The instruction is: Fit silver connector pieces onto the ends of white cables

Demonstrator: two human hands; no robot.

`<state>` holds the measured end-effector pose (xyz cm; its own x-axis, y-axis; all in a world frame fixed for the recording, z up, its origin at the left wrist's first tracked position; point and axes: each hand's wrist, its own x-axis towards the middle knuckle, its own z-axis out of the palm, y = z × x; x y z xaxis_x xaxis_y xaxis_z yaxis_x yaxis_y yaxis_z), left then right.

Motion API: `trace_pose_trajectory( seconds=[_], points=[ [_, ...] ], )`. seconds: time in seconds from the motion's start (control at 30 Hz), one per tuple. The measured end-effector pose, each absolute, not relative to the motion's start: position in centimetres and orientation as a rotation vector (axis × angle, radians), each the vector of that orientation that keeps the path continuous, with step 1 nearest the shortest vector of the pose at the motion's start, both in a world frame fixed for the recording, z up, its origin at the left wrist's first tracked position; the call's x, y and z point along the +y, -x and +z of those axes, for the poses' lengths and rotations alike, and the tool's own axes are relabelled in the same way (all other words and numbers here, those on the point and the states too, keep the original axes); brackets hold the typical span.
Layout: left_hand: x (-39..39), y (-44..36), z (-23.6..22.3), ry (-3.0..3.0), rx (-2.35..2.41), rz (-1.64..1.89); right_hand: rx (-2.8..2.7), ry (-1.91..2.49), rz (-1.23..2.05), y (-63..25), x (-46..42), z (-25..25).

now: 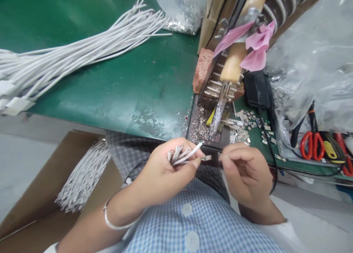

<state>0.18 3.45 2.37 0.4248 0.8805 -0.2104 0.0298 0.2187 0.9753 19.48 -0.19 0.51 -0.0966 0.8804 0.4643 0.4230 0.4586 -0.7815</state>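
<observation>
White cables [190,154] are clasped in my left hand [165,172], metal connector [207,158] at its fingertips; whether my right hand [246,172], fingers curled, grasps anything, I cannot tell.

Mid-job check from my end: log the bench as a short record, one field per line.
Left hand: gripping several white cables, a small metal connector jutting out beside the thumb
Right hand: near that connector, curled; too unclear to tell whether it holds anything
Soldering iron: wooden-handled, tip pointing down
Green table: long white cable bundle at left
Cardboard box: below the table edge, holding more cables
</observation>
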Motion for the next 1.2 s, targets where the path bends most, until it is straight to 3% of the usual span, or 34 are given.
trace_pose_trajectory(
  seconds=[0.67, 1.2],
  points=[
    [5.0, -1.6, 2.1, -1.395, 1.017, 1.008, -1.725, 1.099, 0.226, -18.0, 1.2, 0.3],
    [4.9, -1.7, 2.5, -1.364, 1.012, 1.002, -1.751, 1.089, 0.204, -17.8, 1.3, 0.8]
  ],
)
